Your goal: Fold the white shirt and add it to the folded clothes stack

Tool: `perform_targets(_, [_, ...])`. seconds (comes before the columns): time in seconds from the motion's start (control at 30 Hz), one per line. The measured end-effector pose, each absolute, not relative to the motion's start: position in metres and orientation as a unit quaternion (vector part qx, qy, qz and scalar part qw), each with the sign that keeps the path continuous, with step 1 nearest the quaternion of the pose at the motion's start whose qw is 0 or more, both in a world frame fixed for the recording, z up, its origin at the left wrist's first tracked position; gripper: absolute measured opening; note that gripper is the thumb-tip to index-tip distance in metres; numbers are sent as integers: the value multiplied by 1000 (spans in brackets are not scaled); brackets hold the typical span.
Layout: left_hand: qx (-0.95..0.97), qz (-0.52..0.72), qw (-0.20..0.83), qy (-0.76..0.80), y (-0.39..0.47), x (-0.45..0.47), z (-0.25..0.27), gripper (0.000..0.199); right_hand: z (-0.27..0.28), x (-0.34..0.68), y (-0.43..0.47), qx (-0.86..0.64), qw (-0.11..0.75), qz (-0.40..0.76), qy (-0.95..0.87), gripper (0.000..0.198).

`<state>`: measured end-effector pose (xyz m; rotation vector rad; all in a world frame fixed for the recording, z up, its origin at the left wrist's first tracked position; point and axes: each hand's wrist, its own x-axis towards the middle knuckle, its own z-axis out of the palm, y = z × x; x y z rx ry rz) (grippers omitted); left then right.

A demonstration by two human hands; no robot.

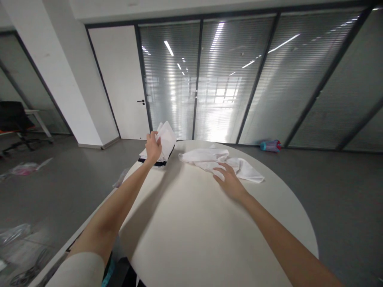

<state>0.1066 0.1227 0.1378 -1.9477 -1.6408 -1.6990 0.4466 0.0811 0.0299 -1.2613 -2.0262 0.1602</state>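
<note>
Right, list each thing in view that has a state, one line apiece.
left hand: closed on the folded white cloth, held above the stack.
folded white cloth: lifted, partly unfolded.
stack: lying at the table's far left edge.
right hand: open, flat on the crumpled white cloth.
crumpled white cloth: unfolded, spread on the table.
door: shut.

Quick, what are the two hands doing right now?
Left hand: closed, gripping a folded white cloth lifted above the stack.
Right hand: open, fingers resting flat on the crumpled white cloth.
</note>
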Motion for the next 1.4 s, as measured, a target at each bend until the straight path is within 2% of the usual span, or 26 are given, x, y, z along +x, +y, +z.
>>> perform_targets(0.07, [-640,-552,83,-528,122,122,126,27,39,442,79,-469,448,156,-745,48])
perform_targets(0.13, [-682,-536,118,-483,109,148,106,28,45,436,77,-441,498,317,-676,58])
perform_targets(0.2, [-758,-494,110,-411,85,177,78,29,45,430,77,-418,508,461,-596,67])
perform_targets(0.27, [-842,-421,76,-329,59,202,50,32,40,425,78,-446,511,498,-540,69])
perform_targets(0.4, [-893,-357,27,-272,33,218,28,32,28,424,79,-542,484,439,-528,69])
perform_targets(0.5, [-853,-416,31,-315,35,195,44,29,32,434,77,-513,468,445,-565,81])
perform_targets(0.57, [-803,-465,48,-370,35,168,55,31,41,446,75,-505,459,415,-601,78])
perform_targets(0.67, [-682,-507,121,-513,26,126,57,36,54,468,76,-593,422,255,-637,48])
perform_targets(0.73, [-620,-481,172,-595,18,107,49,39,57,474,77,-642,393,116,-648,27])
perform_targets(0.8, [-647,-431,178,-604,13,100,39,35,54,468,75,-624,361,53,-690,21])
perform_targets(0.83, [-687,-404,164,-581,12,102,37,31,50,461,73,-597,339,52,-725,25])
perform_targets(0.9, [-775,-350,123,-512,11,112,36,28,43,443,66,-536,273,66,-796,47])
perform_targets(0.97, [-834,-297,90,-456,11,125,39,41,36,426,58,-502,199,62,-839,64])
perform_targets(1.03, [-864,-253,78,-429,11,137,42,51,31,416,51,-499,144,50,-853,62])
perform_targets(1.07, [-870,-237,80,-426,12,141,42,48,30,413,47,-504,128,46,-853,55])
perform_targets(1.13, [-869,-215,96,-435,13,145,39,38,27,408,43,-518,124,34,-845,40])
perform_targets(1.3, [-834,-217,92,-499,20,129,33,15,33,399,46,-563,187,13,-805,18])
perform_targets(1.37, [-810,-272,68,-515,21,111,37,26,43,407,55,-574,219,50,-787,9])
perform_targets(1.4, [-788,-310,65,-527,20,99,40,29,50,418,60,-576,246,69,-777,12])
